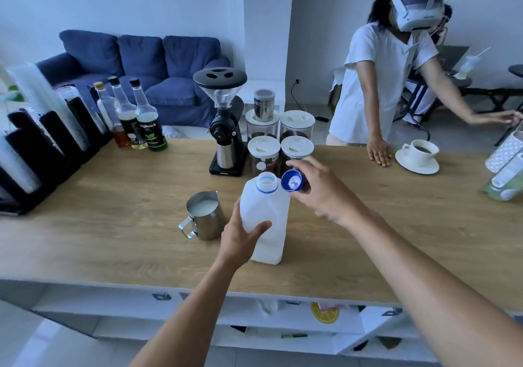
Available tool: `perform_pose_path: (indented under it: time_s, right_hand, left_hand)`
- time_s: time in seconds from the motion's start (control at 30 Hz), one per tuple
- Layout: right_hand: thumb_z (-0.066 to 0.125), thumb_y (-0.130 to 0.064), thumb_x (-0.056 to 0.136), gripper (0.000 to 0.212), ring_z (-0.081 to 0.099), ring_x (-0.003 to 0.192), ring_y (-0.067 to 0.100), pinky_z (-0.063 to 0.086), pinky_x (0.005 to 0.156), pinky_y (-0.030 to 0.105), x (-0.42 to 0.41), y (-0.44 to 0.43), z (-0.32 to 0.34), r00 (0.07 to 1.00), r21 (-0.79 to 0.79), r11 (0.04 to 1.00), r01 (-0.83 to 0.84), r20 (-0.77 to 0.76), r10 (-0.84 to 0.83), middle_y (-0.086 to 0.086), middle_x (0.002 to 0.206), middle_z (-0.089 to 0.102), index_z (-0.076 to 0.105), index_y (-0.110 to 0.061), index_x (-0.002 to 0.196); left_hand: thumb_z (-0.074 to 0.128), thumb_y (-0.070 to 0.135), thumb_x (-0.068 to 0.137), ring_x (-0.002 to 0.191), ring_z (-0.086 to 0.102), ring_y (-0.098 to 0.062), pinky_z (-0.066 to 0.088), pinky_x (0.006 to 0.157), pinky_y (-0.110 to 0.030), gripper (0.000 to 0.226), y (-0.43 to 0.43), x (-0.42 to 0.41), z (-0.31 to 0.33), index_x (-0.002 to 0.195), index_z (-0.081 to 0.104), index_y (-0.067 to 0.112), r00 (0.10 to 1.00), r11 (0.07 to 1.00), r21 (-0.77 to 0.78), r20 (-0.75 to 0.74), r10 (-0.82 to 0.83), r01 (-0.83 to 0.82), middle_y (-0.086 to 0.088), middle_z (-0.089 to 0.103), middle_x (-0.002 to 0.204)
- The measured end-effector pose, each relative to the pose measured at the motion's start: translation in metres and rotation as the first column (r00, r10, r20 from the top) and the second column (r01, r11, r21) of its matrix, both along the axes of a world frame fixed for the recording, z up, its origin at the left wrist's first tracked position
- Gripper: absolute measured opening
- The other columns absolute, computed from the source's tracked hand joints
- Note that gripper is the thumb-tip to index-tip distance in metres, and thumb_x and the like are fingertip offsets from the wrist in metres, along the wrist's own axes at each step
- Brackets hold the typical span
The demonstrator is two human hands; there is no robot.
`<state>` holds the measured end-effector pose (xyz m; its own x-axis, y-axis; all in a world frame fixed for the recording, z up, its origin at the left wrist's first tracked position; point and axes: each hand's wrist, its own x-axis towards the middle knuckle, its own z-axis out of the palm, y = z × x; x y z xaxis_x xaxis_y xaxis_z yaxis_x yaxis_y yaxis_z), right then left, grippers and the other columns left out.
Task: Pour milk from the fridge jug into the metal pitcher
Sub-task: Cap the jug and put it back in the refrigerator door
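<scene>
A translucent white milk jug (271,205) stands upright on the wooden counter (113,225), its mouth open with a blue ring around the neck and a little milk at the bottom. My left hand (240,236) grips the jug's body from the left. My right hand (319,188) holds the blue cap (293,180) just to the right of the jug's mouth, with the cap's inside facing me. To the left of the jug, the metal pitcher (205,215) stands with milk in it, its handle pointing toward the front left.
Behind the jug stand a black coffee grinder (226,129) and lidded canisters (297,146). Syrup bottles (141,117) and cup holders (42,146) line the left. Across the counter a person (387,83) rests a hand by a white coffee cup (421,151) on a saucer.
</scene>
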<state>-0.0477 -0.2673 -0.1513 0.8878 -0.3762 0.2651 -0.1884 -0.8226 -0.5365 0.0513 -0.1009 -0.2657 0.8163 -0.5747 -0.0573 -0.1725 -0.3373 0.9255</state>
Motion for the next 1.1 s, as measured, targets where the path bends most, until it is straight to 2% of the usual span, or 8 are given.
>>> perform_pose_path:
  time_s: [0.1, 0.2, 0.37, 0.47, 0.6, 0.8, 0.97, 1.1]
  right_hand:
    - [0.068, -0.016, 0.082, 0.058, 0.055, 0.101, 0.012, 0.046, 0.082, 0.026, 0.004, 0.009, 0.015, 0.991, -0.067, 0.996, -0.055, -0.128, 0.047, -0.004, 0.126, 0.05, 0.045, -0.023, 0.135]
    - [0.07, -0.018, 0.08, 0.054, 0.053, 0.107, 0.013, 0.047, 0.092, 0.03, 0.009, 0.016, 0.023, 0.986, -0.018, 0.995, -0.1, -0.134, 0.097, -0.007, 0.12, 0.051, 0.049, -0.024, 0.13]
    - [0.066, -0.027, 0.082, 0.04, 0.05, 0.097, 0.009, 0.047, 0.09, 0.036, 0.02, 0.026, 0.032, 0.966, -0.053, 0.986, -0.16, -0.215, 0.145, -0.014, 0.121, 0.053, 0.057, -0.027, 0.121]
    - [0.063, -0.025, 0.084, 0.042, 0.051, 0.111, 0.014, 0.046, 0.093, 0.042, 0.027, 0.029, 0.039, 0.931, -0.113, 0.97, -0.215, -0.323, 0.169, -0.014, 0.128, 0.051, 0.057, -0.028, 0.126]
    - [0.062, -0.019, 0.089, 0.043, 0.045, 0.122, 0.015, 0.041, 0.1, 0.035, 0.032, 0.027, 0.051, 0.875, -0.151, 0.947, -0.284, -0.444, 0.192, -0.012, 0.136, 0.048, 0.054, -0.026, 0.131]
    - [0.064, -0.013, 0.088, 0.045, 0.048, 0.12, 0.017, 0.043, 0.098, 0.039, 0.036, 0.025, 0.051, 0.862, -0.155, 0.943, -0.294, -0.469, 0.192, -0.014, 0.135, 0.05, 0.056, -0.031, 0.128]
    - [0.066, -0.02, 0.087, 0.042, 0.054, 0.107, 0.022, 0.05, 0.085, 0.041, 0.036, 0.032, 0.048, 0.884, -0.191, 0.954, -0.23, -0.45, 0.123, -0.006, 0.122, 0.055, 0.057, -0.028, 0.127]
    - [0.064, -0.022, 0.09, 0.04, 0.052, 0.111, 0.022, 0.048, 0.09, 0.043, 0.032, 0.037, 0.05, 0.893, -0.22, 0.951, -0.217, -0.438, 0.103, -0.003, 0.122, 0.054, 0.056, -0.021, 0.129]
  left_hand:
    - [0.076, 0.045, 0.077, 0.108, 0.061, -0.012, 0.051, 0.094, -0.039, 0.074, 0.003, -0.006, 0.001, 0.139, 0.036, 0.044, 1.0, 1.0, -0.013, -0.002, -0.015, 0.015, 0.02, 0.065, 0.114]
    - [0.074, 0.048, 0.075, 0.107, 0.061, -0.008, 0.051, 0.095, -0.041, 0.075, 0.005, -0.01, 0.001, 0.139, 0.036, 0.047, 0.999, 0.999, -0.033, -0.007, -0.039, 0.038, 0.02, 0.066, 0.115]
    - [0.074, 0.045, 0.078, 0.107, 0.059, -0.008, 0.051, 0.096, -0.042, 0.074, 0.008, -0.01, 0.0, 0.139, 0.033, 0.05, 0.998, 0.998, -0.033, -0.016, -0.054, 0.053, 0.02, 0.064, 0.114]
    - [0.074, 0.049, 0.074, 0.107, 0.06, -0.01, 0.051, 0.096, -0.044, 0.075, 0.008, -0.009, -0.001, 0.138, 0.033, 0.052, 0.998, 0.998, -0.042, -0.034, -0.058, 0.056, 0.019, 0.065, 0.114]
    - [0.073, 0.049, 0.074, 0.11, 0.059, -0.008, 0.05, 0.097, -0.043, 0.074, 0.008, -0.008, -0.001, 0.136, 0.033, 0.057, 0.997, 0.997, -0.046, -0.036, -0.069, 0.067, 0.023, 0.064, 0.115]
    - [0.072, 0.049, 0.074, 0.113, 0.057, -0.007, 0.049, 0.098, -0.042, 0.075, 0.01, -0.008, 0.001, 0.136, 0.032, 0.058, 0.996, 0.996, -0.045, -0.028, -0.083, 0.082, 0.025, 0.063, 0.118]
    - [0.073, 0.045, 0.076, 0.111, 0.058, -0.005, 0.05, 0.098, -0.042, 0.073, 0.012, -0.005, 0.001, 0.136, 0.033, 0.058, 0.995, 0.994, -0.048, -0.03, -0.098, 0.096, 0.024, 0.064, 0.116]
    - [0.073, 0.043, 0.076, 0.11, 0.059, -0.006, 0.051, 0.096, -0.043, 0.073, 0.012, -0.004, 0.001, 0.137, 0.034, 0.055, 0.994, 0.994, -0.047, -0.035, -0.105, 0.103, 0.022, 0.064, 0.116]
